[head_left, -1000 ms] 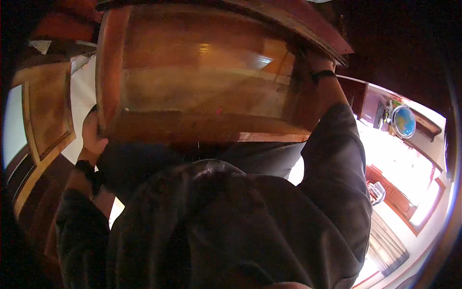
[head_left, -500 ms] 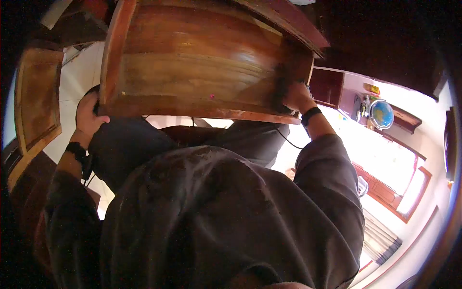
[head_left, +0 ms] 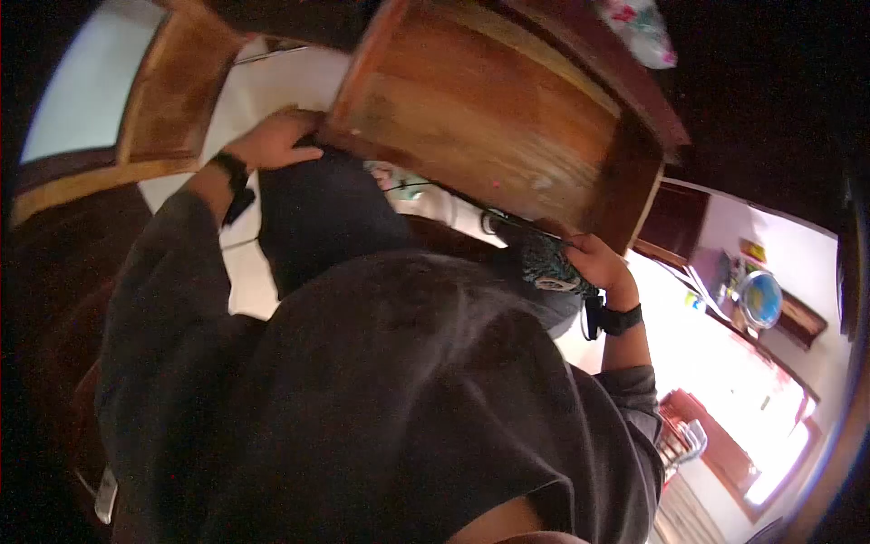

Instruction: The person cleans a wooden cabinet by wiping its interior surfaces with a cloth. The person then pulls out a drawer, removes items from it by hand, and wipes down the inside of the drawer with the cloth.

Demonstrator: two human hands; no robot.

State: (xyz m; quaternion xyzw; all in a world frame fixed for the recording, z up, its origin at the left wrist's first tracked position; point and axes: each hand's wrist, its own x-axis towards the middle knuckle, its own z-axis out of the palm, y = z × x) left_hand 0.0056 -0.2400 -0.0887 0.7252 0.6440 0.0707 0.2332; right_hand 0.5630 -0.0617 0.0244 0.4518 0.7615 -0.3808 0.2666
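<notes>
A wooden drawer (head_left: 489, 109), its inside bare except for a small pink speck, is pulled out above my lap and tilted down to the right. My left hand (head_left: 276, 143) is at its left front corner, thumb and fingers bent around the edge; the fingertips are partly blurred. Just below the drawer's front right edge, my right hand (head_left: 600, 266) grips a bunched dark rag (head_left: 548, 261) with a greenish-grey fuzzy pattern. The rag hangs over my right thigh.
Dark furniture surrounds the drawer, with a floral cloth (head_left: 642, 32) at upper right. A wooden panelled door (head_left: 177, 86) stands at left. A globe (head_left: 759, 299) sits on the right, near a bright window. My dark-trousered knee (head_left: 326, 213) is under the drawer.
My right hand has brought the rag from inside the drawer out below its front edge. The view has turned, so the drawer appears farther right and more tilted. My left hand stays at the corner.
</notes>
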